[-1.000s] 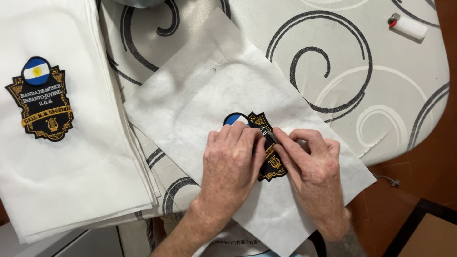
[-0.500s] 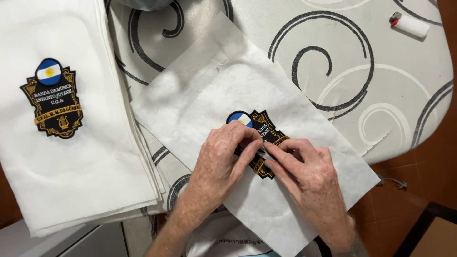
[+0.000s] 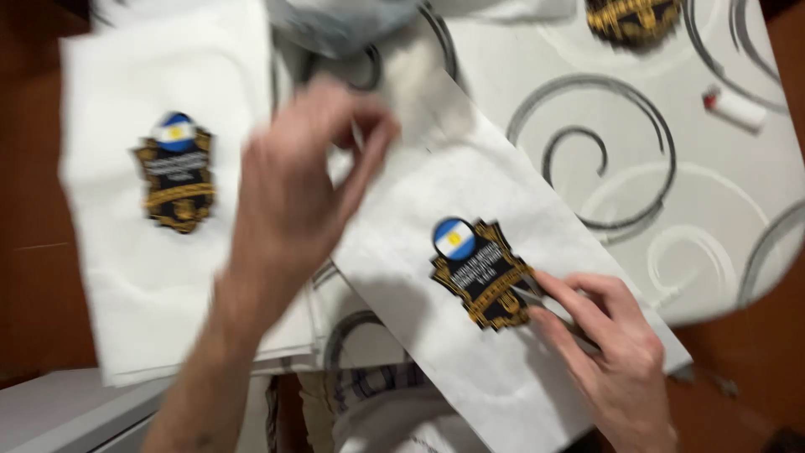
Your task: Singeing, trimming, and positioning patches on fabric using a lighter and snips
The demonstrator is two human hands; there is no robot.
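I see my right hand (image 3: 616, 352) resting flat on the white sheet (image 3: 503, 252), fingertips touching the lower right edge of the badge (image 3: 480, 273); its grip holds nothing. The badge's long axis tilts, its blue circle pointing up-left. My left hand (image 3: 302, 180) hovers blurred above the desk (image 3: 721, 210), fingers loosely curled, empty. A second badge (image 3: 176, 172) lies on the left cloth (image 3: 126, 277).
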